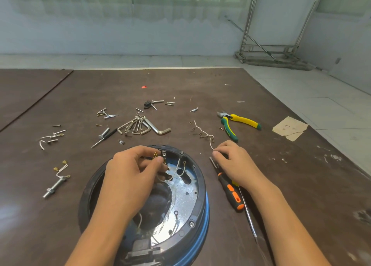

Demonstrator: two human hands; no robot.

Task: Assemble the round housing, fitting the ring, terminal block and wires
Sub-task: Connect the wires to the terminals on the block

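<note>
The round housing [192, 201] lies open-side up on the brown table, its black ring [198, 171] seated on a blue rim. Thin white wires [176, 171] with ring lugs curl over its shiny metal floor. My left hand [130, 177] reaches into the housing and pinches brass-tipped wire ends by the terminal block [163, 155] at the far rim. Just right of the housing, my right hand [234, 163] rests on the table, its fingers on the end of a loose white wire [202, 132] and over the shaft of a black-and-orange screwdriver [230, 191].
Green-and-yellow pliers [236, 123] lie to the far right. A set of hex keys [140, 125], scattered screws [106, 114] and a bolt with wires [56, 185] lie behind and left of the housing. A paper scrap [289, 127] sits near the right edge.
</note>
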